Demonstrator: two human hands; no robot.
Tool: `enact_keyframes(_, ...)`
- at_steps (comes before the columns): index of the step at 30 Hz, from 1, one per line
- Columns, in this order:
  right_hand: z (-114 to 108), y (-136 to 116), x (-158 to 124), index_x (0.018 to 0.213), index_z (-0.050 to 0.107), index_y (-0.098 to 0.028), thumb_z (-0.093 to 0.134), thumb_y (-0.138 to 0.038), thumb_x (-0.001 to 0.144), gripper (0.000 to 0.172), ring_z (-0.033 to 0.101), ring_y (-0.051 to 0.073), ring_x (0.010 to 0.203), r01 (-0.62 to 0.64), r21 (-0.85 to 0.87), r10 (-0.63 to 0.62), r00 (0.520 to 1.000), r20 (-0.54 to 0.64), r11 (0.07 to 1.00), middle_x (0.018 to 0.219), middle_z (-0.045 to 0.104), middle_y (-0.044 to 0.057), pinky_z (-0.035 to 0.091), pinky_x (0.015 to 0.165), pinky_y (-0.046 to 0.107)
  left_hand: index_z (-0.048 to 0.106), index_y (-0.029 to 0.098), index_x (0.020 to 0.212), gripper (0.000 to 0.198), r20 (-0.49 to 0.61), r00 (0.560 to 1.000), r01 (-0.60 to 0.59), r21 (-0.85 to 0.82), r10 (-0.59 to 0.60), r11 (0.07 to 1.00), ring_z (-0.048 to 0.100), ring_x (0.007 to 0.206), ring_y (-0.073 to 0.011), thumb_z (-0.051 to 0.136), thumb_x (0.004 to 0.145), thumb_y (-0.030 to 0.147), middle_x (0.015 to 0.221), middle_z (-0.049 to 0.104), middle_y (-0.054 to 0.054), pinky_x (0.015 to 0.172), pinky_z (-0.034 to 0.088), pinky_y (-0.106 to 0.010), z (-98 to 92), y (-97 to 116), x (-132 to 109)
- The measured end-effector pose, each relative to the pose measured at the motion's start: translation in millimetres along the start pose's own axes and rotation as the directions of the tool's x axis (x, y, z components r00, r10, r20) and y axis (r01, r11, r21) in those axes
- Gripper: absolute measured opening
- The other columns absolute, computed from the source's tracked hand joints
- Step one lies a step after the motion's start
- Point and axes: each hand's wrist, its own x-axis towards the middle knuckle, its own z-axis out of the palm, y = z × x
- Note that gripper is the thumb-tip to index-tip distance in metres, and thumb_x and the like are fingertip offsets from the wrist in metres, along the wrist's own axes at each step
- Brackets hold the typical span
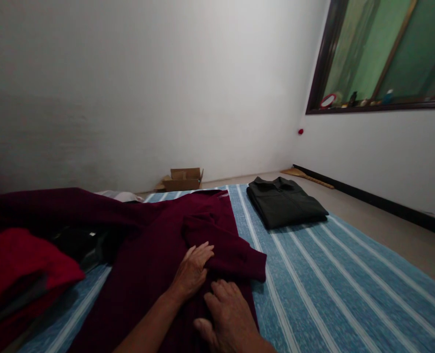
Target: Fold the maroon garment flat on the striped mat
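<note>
Maroon garment [158,245] on striped mat [331,279]; white walls [129,88]

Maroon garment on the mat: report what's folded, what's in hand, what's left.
Done: a dark shirt lies folded on the striped mat. In hand: the left hand and right hand press flat on the maroon garment, partly folded. Left: a red garment and a black one lie loose beside it.

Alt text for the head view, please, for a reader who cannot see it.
Both hands press flat on a maroon garment spread over a blue striped mat, the left hand just ahead of the right hand. A folded dark shirt lies farther back on the mat, a red garment at left, a cardboard box by the wall.
</note>
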Motion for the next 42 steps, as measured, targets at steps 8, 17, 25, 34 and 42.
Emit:
enact_keyframes(8, -3, -3, 2, 0.095, 0.061, -0.021, 0.062, -0.040, 0.079, 0.025, 0.050, 0.027, 0.103, -0.010, -0.012, 0.010, 1.000, 0.011, 1.000, 0.109, 0.059, 0.006, 0.038, 0.091, 0.042, 0.060, 0.019, 0.111, 0.054, -0.021, 1.000, -0.017, 0.021, 0.017, 1.000, 0.041, 0.127, -0.0203, 0.041, 0.063, 0.004, 0.129, 0.055, -0.008, 0.107, 0.026, -0.047, 2.8, -4, -1)
enact_keyframes(17, -1, 0, 2, 0.097, 0.061, -0.020, 0.062, -0.043, 0.078, 0.030, 0.049, 0.027, 0.104, 0.012, -0.028, -0.012, 1.000, -0.014, 1.000, 0.112, 0.058, 0.008, 0.037, 0.093, 0.042, 0.060, 0.018, 0.111, 0.056, 0.032, 0.999, 0.001, 0.017, -0.002, 1.000, 0.041, 0.127, -0.0205, 0.039, 0.061, 0.004, 0.129, 0.054, -0.007, 0.107, 0.027, -0.047, -9.6, 4, 2)
enact_keyframes(25, -3, -1, 3, 0.095, 0.060, -0.020, 0.061, -0.043, 0.079, 0.028, 0.050, 0.027, 0.102, 0.004, -0.026, -0.004, 1.000, 0.002, 1.000, 0.109, 0.059, 0.007, 0.039, 0.090, 0.042, 0.060, 0.019, 0.112, 0.058, 0.031, 0.999, -0.010, 0.026, 0.009, 1.000, 0.040, 0.127, -0.0210, 0.040, 0.060, 0.005, 0.130, 0.054, -0.007, 0.107, 0.027, -0.046, -6.2, 0, 2)
enact_keyframes(34, -4, -1, 3, 0.096, 0.061, -0.020, 0.060, -0.045, 0.079, 0.030, 0.051, 0.026, 0.102, 0.003, -0.021, -0.003, 1.000, -0.007, 1.000, 0.109, 0.059, 0.007, 0.039, 0.091, 0.043, 0.061, 0.021, 0.109, 0.051, -0.004, 1.000, -0.019, 0.011, 0.019, 1.000, 0.043, 0.125, -0.0216, 0.041, 0.064, 0.009, 0.127, 0.056, -0.006, 0.106, 0.029, -0.047, -4.1, -4, 4)
enact_keyframes(42, -4, -2, 5, 0.096, 0.061, -0.020, 0.063, -0.045, 0.077, 0.032, 0.051, 0.025, 0.101, -0.005, -0.027, 0.004, 1.000, -0.023, 1.000, 0.107, 0.060, 0.006, 0.040, 0.091, 0.040, 0.061, 0.022, 0.108, 0.050, -0.055, 0.997, -0.053, 0.006, 0.053, 0.999, 0.045, 0.124, -0.0217, 0.042, 0.063, 0.010, 0.126, 0.057, -0.006, 0.105, 0.030, -0.046, 4.5, -16, 5)
